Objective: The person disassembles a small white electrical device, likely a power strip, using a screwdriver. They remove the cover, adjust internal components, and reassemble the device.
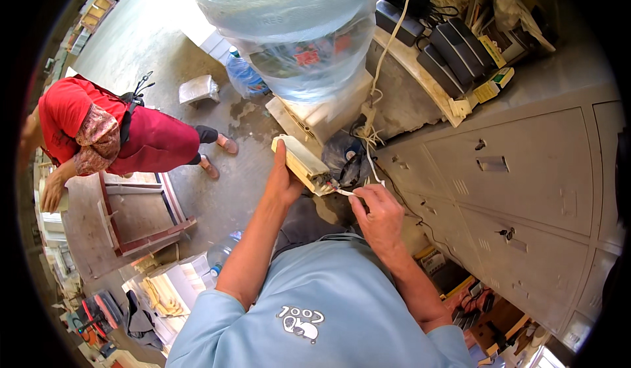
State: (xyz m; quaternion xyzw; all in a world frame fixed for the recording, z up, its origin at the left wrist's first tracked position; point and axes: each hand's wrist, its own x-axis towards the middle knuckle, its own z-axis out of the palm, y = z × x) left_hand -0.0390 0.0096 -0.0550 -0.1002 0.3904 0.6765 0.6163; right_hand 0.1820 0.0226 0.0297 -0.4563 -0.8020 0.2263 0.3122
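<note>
My left hand (284,183) is wrapped round a long cream-coloured block (303,161), held tilted in front of my body. At the block's near right end are small parts and a bit of red, too small to make out. My right hand (378,213) pinches a short white lead or connector (343,192) that reaches to that end. A white cable (376,167) runs down close to my right fingers. Just beyond the block stands a white water dispenser (322,115) with a large plastic-wrapped water bottle (296,39) on top.
Grey metal lockers (519,171) line my right side. Black devices (460,49) and small yellow boxes (493,85) sit on a shelf at the far right. A person in red (112,125) bends over a table at the left, near a wooden frame (141,213). A small stool (199,90) stands beyond.
</note>
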